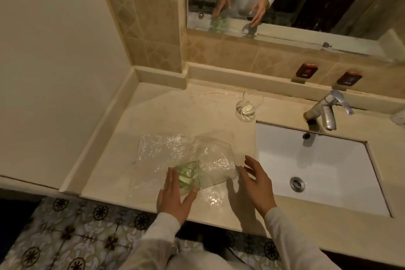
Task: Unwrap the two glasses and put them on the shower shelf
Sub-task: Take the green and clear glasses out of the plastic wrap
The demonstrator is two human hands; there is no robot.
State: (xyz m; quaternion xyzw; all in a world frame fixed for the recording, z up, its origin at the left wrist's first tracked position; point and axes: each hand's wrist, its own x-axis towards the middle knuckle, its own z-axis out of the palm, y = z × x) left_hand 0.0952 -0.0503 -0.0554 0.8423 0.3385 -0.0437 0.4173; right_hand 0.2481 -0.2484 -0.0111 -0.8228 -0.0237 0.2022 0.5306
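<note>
On the counter (164,112), near its front edge, the green-bottomed glass (188,174) lies on its side on the plastic wrap (157,149), its long axis left to right, base under the flat, relaxed left hand (173,197) and mouth toward the sink (317,160), while the right hand (256,184) is spread and grasps nothing beside it.

Green-tinted glass (186,174), beige counter (175,112) (floor (65,232) dark floral-patterned), white sink (317,160).
</note>
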